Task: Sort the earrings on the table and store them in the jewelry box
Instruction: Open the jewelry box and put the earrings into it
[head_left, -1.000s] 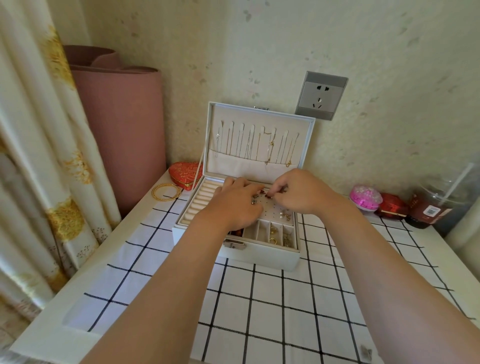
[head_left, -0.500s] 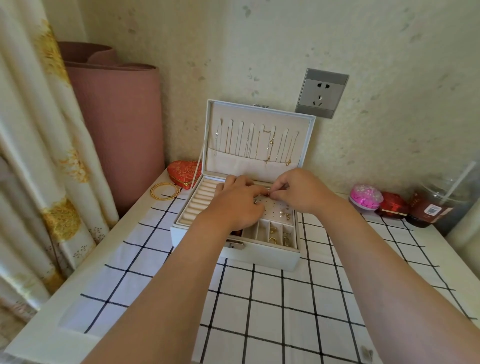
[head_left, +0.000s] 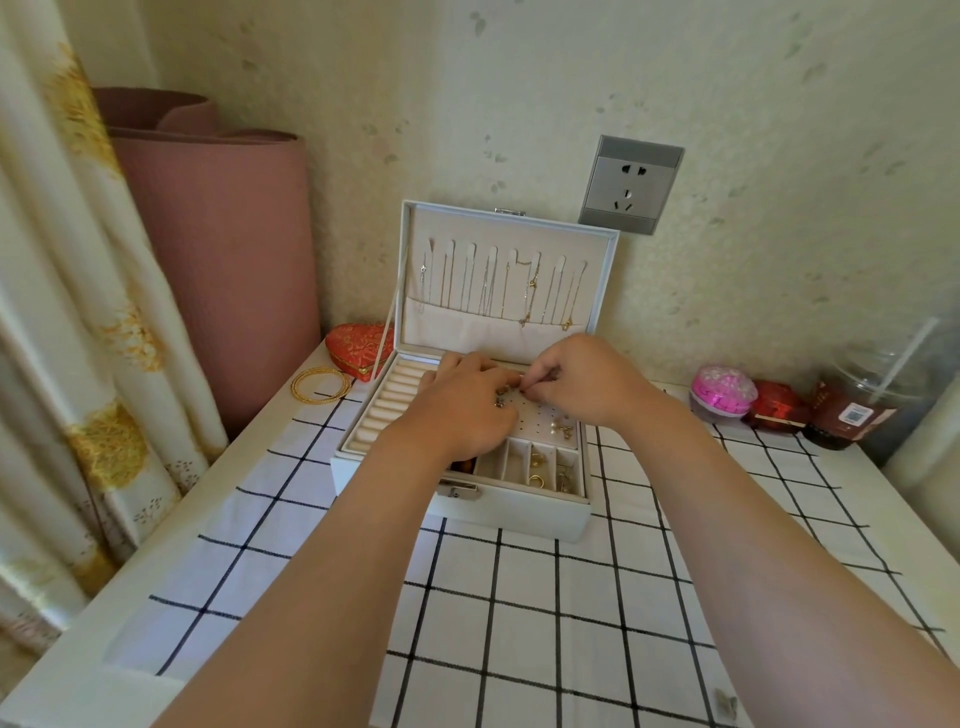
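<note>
A white jewelry box stands open on the checked tablecloth, its lid upright with thin necklaces hanging inside. Both hands hover over the perforated earring panel. My left hand has its fingers curled, with small earrings showing at its fingertips. My right hand pinches a small earring right beside the left fingertips. A few stud earrings sit on the panel's right side. Gold earrings lie in the small front compartments.
A red heart-shaped box and gold bangles lie left of the jewelry box. A pink round container, a red box and a plastic drink cup stand at the right. A rolled pink mat and a curtain are at the left.
Both hands stay over the earring panel with only tiny finger shifts. The view has drifted slightly.
</note>
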